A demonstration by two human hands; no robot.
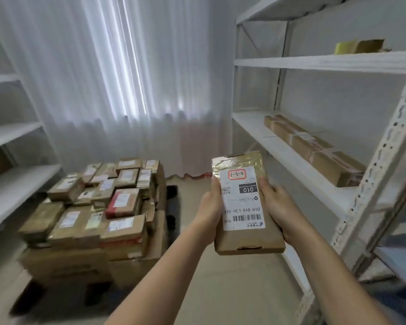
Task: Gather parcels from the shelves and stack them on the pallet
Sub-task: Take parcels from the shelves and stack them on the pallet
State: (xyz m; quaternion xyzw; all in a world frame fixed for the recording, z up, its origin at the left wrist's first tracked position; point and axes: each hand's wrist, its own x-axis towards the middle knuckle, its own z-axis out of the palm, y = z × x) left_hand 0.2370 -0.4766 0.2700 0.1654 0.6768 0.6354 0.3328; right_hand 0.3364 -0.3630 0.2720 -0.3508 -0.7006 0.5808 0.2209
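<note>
While both hands grip the parcel, blur hides pallet details.

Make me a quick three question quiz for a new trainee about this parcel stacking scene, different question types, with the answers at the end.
1. True or false: the held parcel is gripped by one hand only.
2. Multiple choice: where is the stack of parcels relative to the held parcel? A) to its left, lower down B) on the right-hand shelving C) behind the curtain
3. Fill in: the long brown box lies on a shelf of the ____-hand shelving.

Key
1. False: the left hand and the right hand each grip one long side.
2. A
3. right
</note>
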